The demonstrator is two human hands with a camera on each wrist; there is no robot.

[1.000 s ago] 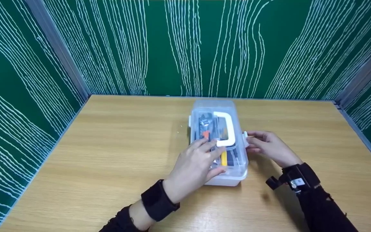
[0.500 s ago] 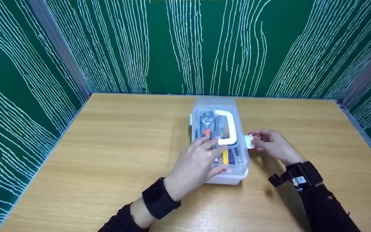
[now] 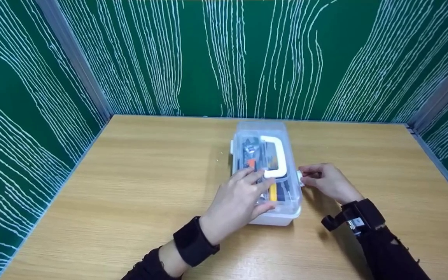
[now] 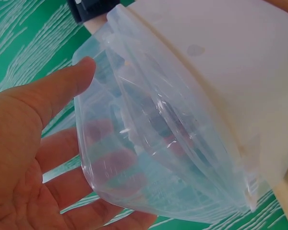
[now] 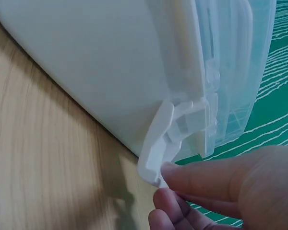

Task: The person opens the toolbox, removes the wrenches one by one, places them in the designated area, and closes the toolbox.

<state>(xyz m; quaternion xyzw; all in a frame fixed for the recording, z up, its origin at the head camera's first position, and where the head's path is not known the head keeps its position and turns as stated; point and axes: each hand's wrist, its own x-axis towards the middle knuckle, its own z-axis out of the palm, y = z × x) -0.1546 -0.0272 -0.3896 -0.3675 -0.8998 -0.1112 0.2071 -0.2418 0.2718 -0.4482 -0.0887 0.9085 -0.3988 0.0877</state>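
A clear-lidded toolbox with a white base and a white handle stands lengthwise on the table, its lid down. Through the lid show tools, among them something orange-red and a yellow piece. My left hand rests on the near left part of the lid, fingers spread; the left wrist view has its thumb and fingers about the lid's end. At the box's right side, my right hand pinches the white latch between thumb and fingers. The latch is swung out, angled away from the base.
The wooden table stretches out on both sides of the box. Green walls with white wavy lines enclose it at the back and sides. Another white latch is on the box's left side.
The right-hand latch has swung outward, then downward, with my right hand following it out and then slightly back toward the box. My left hand has stayed on the lid.
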